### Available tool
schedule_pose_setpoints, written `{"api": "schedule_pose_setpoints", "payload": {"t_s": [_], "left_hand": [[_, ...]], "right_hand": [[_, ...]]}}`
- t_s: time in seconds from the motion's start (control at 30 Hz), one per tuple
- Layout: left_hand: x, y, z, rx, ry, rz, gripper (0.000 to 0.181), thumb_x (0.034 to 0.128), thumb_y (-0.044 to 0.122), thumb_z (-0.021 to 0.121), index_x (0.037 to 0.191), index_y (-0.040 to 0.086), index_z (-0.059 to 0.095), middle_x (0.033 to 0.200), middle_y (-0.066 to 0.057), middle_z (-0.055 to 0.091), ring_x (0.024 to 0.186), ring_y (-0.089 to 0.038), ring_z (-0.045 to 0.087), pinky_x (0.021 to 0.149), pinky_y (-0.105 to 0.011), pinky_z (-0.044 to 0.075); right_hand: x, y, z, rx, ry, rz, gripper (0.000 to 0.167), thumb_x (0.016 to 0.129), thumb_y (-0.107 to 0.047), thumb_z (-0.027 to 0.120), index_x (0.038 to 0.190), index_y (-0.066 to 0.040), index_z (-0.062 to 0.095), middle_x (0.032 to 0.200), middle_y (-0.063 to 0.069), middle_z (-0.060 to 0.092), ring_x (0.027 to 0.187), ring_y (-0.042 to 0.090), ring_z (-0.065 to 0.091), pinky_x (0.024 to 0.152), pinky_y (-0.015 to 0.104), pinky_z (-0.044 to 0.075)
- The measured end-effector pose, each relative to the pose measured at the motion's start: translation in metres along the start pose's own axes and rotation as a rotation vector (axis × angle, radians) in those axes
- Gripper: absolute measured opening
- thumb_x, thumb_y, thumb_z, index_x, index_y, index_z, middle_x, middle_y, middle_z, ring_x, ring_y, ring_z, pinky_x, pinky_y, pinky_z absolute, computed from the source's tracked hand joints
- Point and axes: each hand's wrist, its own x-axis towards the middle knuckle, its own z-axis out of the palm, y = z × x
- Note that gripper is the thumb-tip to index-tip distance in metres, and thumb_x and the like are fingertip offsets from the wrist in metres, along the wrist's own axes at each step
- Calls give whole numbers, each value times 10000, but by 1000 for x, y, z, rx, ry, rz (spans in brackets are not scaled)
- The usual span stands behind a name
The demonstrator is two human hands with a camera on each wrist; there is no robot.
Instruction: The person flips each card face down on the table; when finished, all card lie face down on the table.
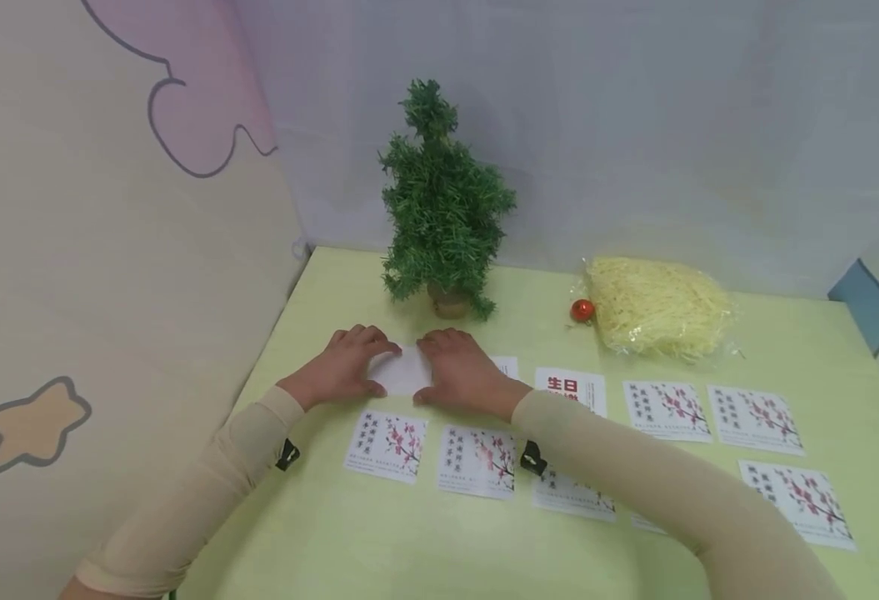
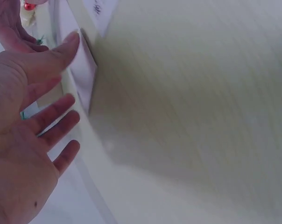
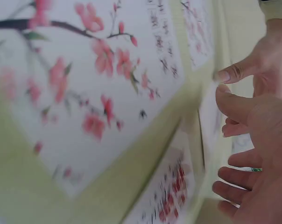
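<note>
A white card (image 1: 403,372), its plain face up, lies between my two hands in front of the small artificial pine tree (image 1: 445,212). My left hand (image 1: 343,365) holds the card's left side between thumb and forefinger; in the left wrist view the left thumb (image 2: 68,49) lies on the card (image 2: 85,77), other fingers spread apart. My right hand (image 1: 463,372) holds the other side likewise. In the right wrist view the right thumb (image 3: 232,102) touches the card's edge near the left thumb. Whether the card touches the table is hard to tell.
Blossom-print cards, such as one near the left wrist (image 1: 387,446) and one at right (image 1: 797,502), lie in rows on the yellow-green table (image 1: 319,542). A red-lettered card (image 1: 570,387) is partly behind the right arm. A red ornament (image 1: 582,311) sits beside a bag of yellow shreds (image 1: 656,306).
</note>
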Motion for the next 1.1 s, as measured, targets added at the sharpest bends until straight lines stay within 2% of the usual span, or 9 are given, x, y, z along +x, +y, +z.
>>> {"api": "schedule_pose_setpoints", "payload": {"t_s": [0.1,0.2,0.33,0.43,0.57,0.67,0.77,0.93,1.1], "left_hand": [[8,16,-4,6,30,35,741,855,372,969,1483,117,668,1422,-103,630,1329,-330,537,1098,-580,408],[23,41,-7,35,25,62,826,868,473,942,1531,99,620,1474,-110,622,1394,-333,538,1151,-578,412],[44,70,-3,91,-42,95,944,887,585,888,1601,78,535,1542,-118,591,1454,-330,522,1213,-578,410],[56,83,3,109,-98,117,1007,890,633,861,1631,59,493,1569,-135,574,1457,-327,523,1220,-557,430],[66,92,12,122,-136,140,1001,893,619,864,1637,68,483,1521,-120,595,1385,-298,551,1173,-484,478],[70,93,20,140,-139,154,961,890,579,883,1621,87,502,1468,-94,608,1330,-272,556,1138,-447,496],[70,95,26,139,-128,160,941,884,547,900,1606,74,522,1470,-99,605,1349,-279,553,1166,-443,490],[70,96,33,155,-109,171,917,925,536,861,1615,46,507,1508,-113,580,1388,-295,538,1207,-442,469],[75,105,33,180,-127,146,946,932,587,838,1640,72,480,1455,-87,566,1308,-262,532,1138,-403,491]], "right_hand": [[-18,15,-12,16,-14,9,961,888,-547,892,1595,-7,530,1602,161,557,1514,369,488,1302,551,334],[-36,33,-22,30,-20,23,986,807,-516,964,1549,-2,568,1566,178,562,1480,387,499,1277,593,354],[-55,52,-27,14,-39,63,1042,710,-543,1025,1507,-28,594,1505,170,563,1410,386,514,1229,622,386],[-62,58,-27,-2,-53,98,1057,669,-552,1043,1486,-44,605,1478,166,552,1367,383,512,1187,630,409],[-66,62,-26,22,-48,132,1004,646,-534,1052,1418,-46,635,1423,152,547,1300,357,507,1114,608,439],[-67,63,-25,36,-47,144,956,642,-529,1048,1357,-46,636,1349,132,556,1230,324,501,1035,559,448],[-69,63,-26,17,-59,153,922,668,-543,1025,1333,-58,609,1259,113,574,1161,302,505,973,521,442],[-75,63,-31,-45,-83,149,977,691,-553,1004,1423,-76,568,1201,92,586,1098,281,495,931,482,404],[-81,64,-38,-93,-91,106,979,698,-444,981,1489,-65,545,1232,107,586,1094,289,469,907,468,365]]}}
